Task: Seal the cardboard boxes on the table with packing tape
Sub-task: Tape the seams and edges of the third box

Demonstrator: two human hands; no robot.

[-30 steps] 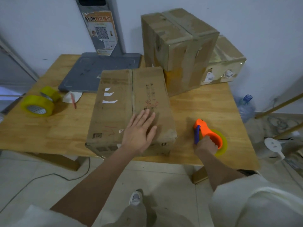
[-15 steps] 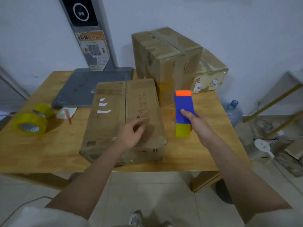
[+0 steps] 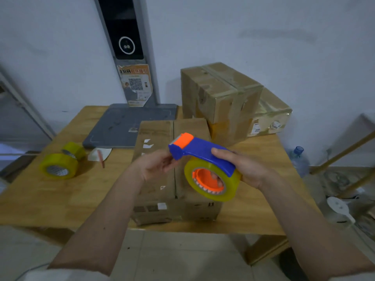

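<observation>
A blue and orange tape dispenser with a yellowish roll of packing tape hangs in the air above a flat cardboard box on the wooden table. My right hand grips the dispenser and roll from the right side. My left hand pinches the dispenser's blue front end just below the orange cutter. The box's top flaps meet along a centre seam with no tape visible on it.
Two taped boxes stand at the table's back right. Two spare tape rolls lie at the left, beside a white scrap and a red pen. A grey scale platform sits behind. A water bottle stands on the floor at right.
My right hand lifted the dispenser off the table and brought it over the box. My left hand left the box top and took hold of the dispenser's front end.
</observation>
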